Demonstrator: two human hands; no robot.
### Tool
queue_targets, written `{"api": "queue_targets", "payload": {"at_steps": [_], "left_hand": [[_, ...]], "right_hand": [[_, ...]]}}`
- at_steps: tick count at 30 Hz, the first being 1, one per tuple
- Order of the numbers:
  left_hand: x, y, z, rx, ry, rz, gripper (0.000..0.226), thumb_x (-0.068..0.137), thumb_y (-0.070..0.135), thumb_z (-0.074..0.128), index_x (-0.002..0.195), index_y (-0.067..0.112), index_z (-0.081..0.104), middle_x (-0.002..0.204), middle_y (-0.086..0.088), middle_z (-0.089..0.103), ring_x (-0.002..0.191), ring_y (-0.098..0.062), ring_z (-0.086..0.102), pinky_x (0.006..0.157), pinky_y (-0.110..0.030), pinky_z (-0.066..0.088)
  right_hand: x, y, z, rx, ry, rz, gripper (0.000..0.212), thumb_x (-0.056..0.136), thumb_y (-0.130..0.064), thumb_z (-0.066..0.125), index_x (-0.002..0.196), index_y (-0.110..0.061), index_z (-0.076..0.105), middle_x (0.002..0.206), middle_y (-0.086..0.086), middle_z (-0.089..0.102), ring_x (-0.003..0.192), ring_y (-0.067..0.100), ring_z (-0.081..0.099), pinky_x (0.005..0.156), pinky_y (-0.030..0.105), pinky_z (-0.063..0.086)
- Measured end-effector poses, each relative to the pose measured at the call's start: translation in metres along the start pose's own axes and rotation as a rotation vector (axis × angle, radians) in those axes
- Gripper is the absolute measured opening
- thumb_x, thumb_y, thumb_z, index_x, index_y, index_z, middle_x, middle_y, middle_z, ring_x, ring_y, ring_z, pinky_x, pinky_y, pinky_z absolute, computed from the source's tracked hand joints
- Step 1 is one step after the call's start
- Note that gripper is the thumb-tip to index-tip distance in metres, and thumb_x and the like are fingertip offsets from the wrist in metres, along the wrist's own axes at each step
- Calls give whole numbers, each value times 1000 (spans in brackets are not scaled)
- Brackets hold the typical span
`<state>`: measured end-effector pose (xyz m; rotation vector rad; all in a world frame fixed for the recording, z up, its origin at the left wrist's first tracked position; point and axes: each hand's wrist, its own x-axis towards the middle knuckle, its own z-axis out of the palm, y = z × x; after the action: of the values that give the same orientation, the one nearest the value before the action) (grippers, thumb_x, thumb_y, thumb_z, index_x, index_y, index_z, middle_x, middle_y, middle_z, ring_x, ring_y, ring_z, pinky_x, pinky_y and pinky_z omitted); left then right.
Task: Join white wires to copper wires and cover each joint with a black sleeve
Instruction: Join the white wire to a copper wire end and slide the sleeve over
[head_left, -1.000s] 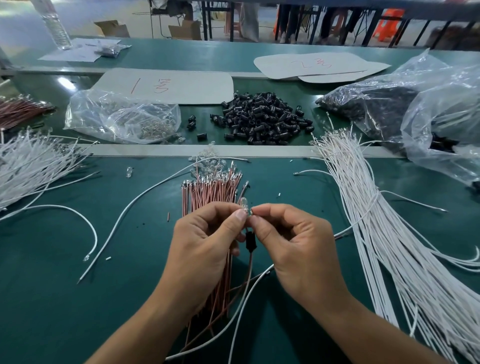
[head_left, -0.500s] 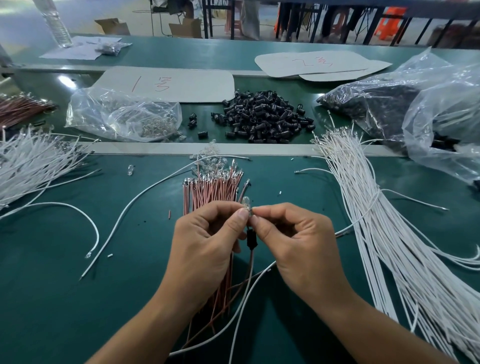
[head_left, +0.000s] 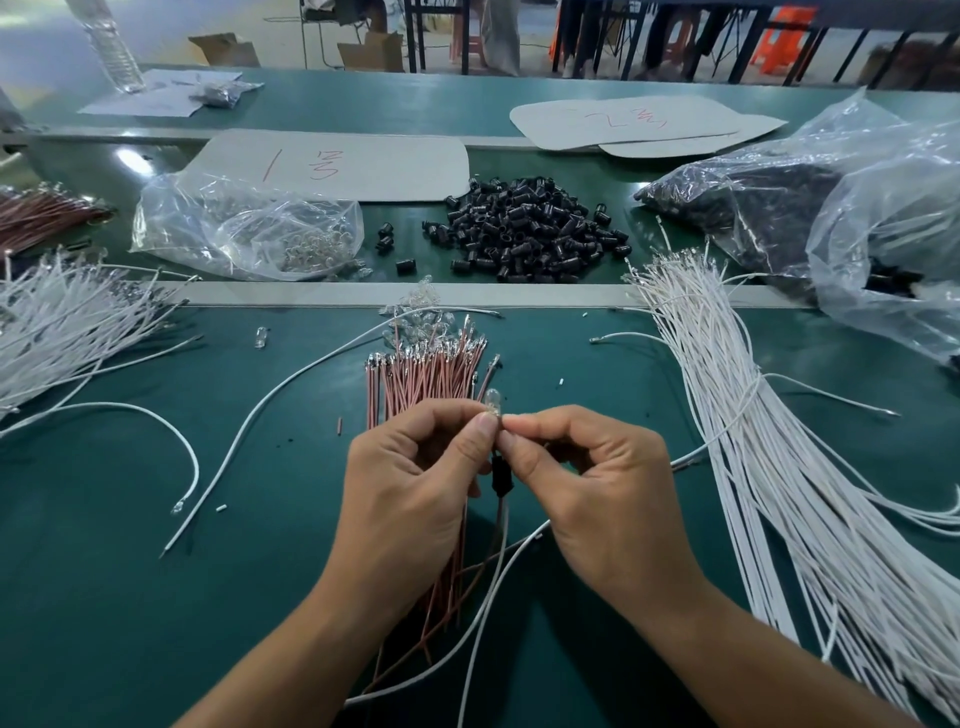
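Black sleeve (head_left: 502, 474) just below both hands' pinched fingertips, left hand (head_left: 415, 499) and right hand (head_left: 597, 488) gripping its joint.

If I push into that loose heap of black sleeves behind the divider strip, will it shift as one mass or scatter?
The black sleeves would probably scatter: they are small separate cylinders lying loose, with several strays already apart from the heap. Lying on their sides, they look apt to roll on the smooth green table. They seem light, so a gentle sweep is likely enough.

Bare hands and forearms

The left hand (head_left: 410, 499) and right hand (head_left: 597, 499) wear no gloves, rings or sleeves; fingernails are short.
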<state>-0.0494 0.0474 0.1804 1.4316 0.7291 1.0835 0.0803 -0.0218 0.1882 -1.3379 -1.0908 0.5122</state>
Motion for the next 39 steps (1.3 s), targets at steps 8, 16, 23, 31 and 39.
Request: {"api": "queue_targets", "payload": {"at_steps": [8,16,23,31,39], "left_hand": [[-1,2,1,-43,-18,-13,7,86,23,71,90,22,77,77,-2,73,64,-12,62,60,-22,53],[0,3,3,-108,-9,-54,10,82,29,72,89,22,77,73,-6,72,61,-14,62,59,-23,54],[-1,3,1,-87,-27,-49,8,86,24,70,90,20,76,72,-4,70,62,-15,61,60,-23,53],[-1,3,0,-30,-35,-18,8,87,24,70,91,20,76,71,-2,70,61,-13,62,59,-23,52],[-1,1,-3,24,-70,-2,7,87,23,71,90,23,77,75,-1,72,66,-12,64,63,-22,52]], "right_hand": [[1,1,1,35,-3,28,15,90,-17,72,94,-30,77,82,-7,77,76,14,74,72,24,59],[1,0,1,63,0,24,15,91,-14,72,93,-27,77,82,-4,76,73,14,73,70,21,57],[1,-1,0,28,-20,8,16,91,-14,71,93,-29,76,83,-6,76,75,15,73,71,22,58],[1,0,-2,-62,1,-43,17,89,-16,72,92,-32,75,82,-10,75,76,17,71,72,26,58],[1,1,-5,-112,-24,-65,16,88,-15,76,91,-31,78,84,-12,76,79,15,72,74,29,58]]}}
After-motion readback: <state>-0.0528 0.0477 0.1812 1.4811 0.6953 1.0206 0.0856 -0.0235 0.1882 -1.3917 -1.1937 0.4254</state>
